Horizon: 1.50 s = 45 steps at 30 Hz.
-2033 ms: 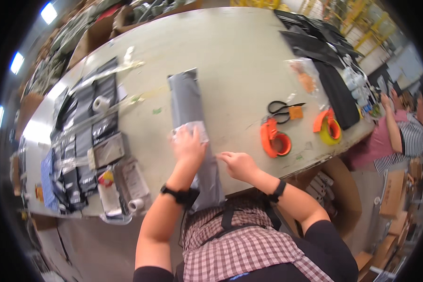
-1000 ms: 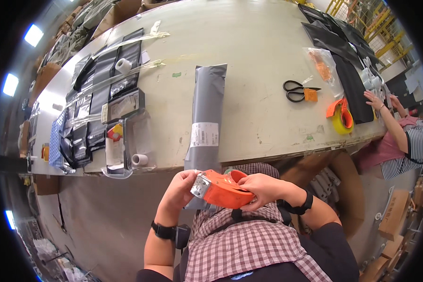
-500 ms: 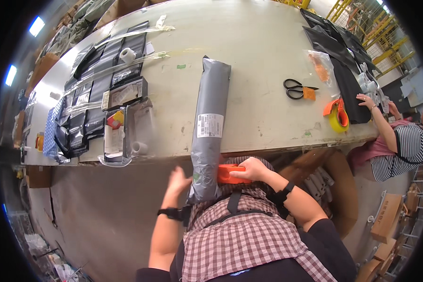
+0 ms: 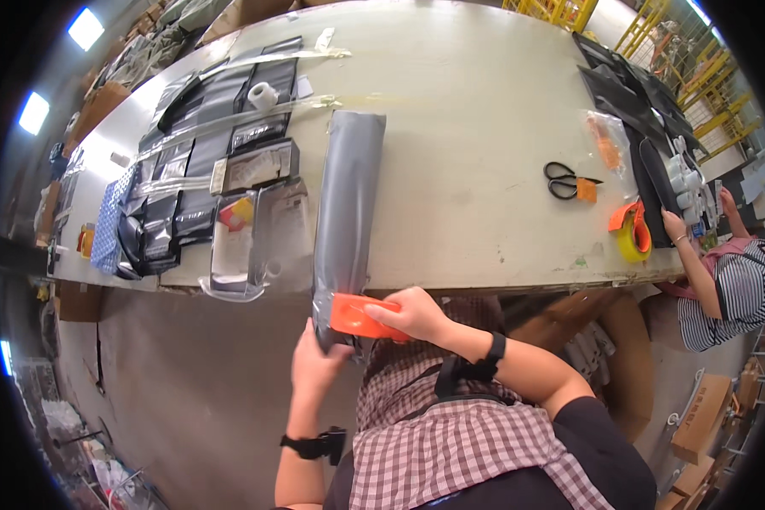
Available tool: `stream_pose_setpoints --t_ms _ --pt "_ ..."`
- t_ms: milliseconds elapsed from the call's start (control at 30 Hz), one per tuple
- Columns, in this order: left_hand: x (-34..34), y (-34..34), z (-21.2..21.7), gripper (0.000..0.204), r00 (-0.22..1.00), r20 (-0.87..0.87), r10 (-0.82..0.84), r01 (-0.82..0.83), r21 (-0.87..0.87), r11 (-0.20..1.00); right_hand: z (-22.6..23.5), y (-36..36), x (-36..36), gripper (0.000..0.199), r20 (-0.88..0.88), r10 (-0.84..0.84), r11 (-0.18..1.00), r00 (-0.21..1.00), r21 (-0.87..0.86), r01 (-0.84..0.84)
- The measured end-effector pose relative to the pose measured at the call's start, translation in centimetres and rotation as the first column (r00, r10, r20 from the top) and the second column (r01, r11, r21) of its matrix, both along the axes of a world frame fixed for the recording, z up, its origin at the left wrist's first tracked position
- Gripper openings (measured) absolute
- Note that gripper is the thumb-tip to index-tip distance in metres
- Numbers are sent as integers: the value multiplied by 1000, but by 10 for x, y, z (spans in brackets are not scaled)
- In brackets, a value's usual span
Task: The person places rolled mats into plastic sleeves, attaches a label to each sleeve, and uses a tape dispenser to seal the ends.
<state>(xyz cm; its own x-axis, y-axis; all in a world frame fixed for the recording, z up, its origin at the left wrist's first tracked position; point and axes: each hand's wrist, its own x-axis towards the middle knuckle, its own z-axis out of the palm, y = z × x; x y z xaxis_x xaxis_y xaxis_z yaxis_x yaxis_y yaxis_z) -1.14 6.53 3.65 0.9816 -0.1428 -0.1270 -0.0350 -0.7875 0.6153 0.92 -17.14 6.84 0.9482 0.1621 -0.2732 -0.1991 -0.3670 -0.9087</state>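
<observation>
Orange tape dispenser (image 4: 348, 317): moved from beside grey parcel (image 4: 347, 200) to over its near end; right hand (image 4: 421, 314) gripping. Left hand (image 4: 313, 361): pinching parcel end, beyond bench (image 4: 459, 195) edge. Advisable: end taut, pressure even.

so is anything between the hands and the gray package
Yes, on one side: the right hand holds the orange tape dispenser between itself and the near end of the gray package. Nothing visible separates the left hand from that end.
</observation>
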Motion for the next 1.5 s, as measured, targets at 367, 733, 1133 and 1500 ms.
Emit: stream_pose_setpoints --t_ms 367,733,1133,1500 --pt "-1 -45 3 76 993 -109 37 -22 134 991 7 -104 -40 52 -158 200 869 967 -427 -250" --pt "9 -41 -31 67 760 -516 -395 10 -598 801 30 -181 -103 34 -58 -482 866 874 -183 465" --pt "7 -183 -20 53 565 -577 -590 -131 -768 627 -34 -81 -86 65 421 -247 815 873 -396 422" --pt "77 -217 -25 70 125 -586 -801 -348 -782 518 63 -176 -171 81 -643 91 752 760 545 371"
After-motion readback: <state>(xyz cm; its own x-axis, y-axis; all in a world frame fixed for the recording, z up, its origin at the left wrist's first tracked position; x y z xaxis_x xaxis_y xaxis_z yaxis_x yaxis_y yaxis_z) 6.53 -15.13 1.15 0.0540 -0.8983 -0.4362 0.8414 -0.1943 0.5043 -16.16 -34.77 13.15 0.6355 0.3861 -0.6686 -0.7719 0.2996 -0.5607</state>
